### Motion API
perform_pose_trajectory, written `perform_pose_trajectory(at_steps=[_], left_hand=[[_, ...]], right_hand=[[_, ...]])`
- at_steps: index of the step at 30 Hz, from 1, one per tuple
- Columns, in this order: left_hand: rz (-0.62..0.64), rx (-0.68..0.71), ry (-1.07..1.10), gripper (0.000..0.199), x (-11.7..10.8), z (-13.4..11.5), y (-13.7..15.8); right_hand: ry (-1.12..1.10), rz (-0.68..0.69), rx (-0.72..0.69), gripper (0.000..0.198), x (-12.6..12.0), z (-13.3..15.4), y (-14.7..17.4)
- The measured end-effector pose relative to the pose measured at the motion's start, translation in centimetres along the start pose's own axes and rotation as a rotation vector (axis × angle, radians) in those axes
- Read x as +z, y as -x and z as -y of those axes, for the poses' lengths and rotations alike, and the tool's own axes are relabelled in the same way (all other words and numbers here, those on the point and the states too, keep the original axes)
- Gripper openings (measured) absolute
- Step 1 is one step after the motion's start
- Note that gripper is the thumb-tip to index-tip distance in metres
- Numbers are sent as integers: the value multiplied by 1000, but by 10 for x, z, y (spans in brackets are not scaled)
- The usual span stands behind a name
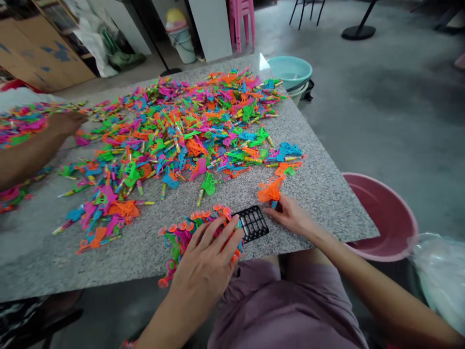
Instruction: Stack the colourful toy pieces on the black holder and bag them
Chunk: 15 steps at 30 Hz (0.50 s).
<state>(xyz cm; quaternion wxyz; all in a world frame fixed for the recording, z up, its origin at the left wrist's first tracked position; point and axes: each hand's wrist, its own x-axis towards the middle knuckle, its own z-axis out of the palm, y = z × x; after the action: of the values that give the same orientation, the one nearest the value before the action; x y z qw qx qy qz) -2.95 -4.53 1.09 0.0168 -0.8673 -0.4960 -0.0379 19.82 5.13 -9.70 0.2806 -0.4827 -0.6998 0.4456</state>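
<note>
My left hand (209, 254) lies with its fingers stretched over a row of small coloured plastic toys (176, 245) in pink, green, blue and orange. These sit along a black plastic grid rack (254, 224), whose right end shows bare slots. My left palm hides part of the row. My right hand (292, 216), near the right end of the rack, pinches an orange plastic toy (271, 190) with a blue lower end showing by the fingertips. Just beyond it lie another orange piece and a green one (289, 170) on the stone table (319, 194).
A large heap of similar coloured toys (181, 131) covers the table's far side. At the left, another person's arm (32, 150) reaches into it. A red basin (381, 213) stands beside the right edge, a turquoise basin (290, 70) beyond the far corner.
</note>
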Motion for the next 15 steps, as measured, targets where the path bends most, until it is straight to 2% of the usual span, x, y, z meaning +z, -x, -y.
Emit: perform_pose_trajectory(at_steps=[3, 9, 12, 15], left_hand=[[5, -20, -3, 35, -1, 0, 1], [-17, -43, 7, 36, 3, -1, 2], [-18, -32, 5, 36, 3, 0, 2], [-44, -26, -4, 36, 3, 0, 1]], right_hand=[[47, -2, -93, 17, 12, 12, -5], [-46, 117, -205, 12, 50, 22, -24], [117, 179, -278, 14, 59, 32, -33], [358, 230, -252, 17, 58, 48, -40]])
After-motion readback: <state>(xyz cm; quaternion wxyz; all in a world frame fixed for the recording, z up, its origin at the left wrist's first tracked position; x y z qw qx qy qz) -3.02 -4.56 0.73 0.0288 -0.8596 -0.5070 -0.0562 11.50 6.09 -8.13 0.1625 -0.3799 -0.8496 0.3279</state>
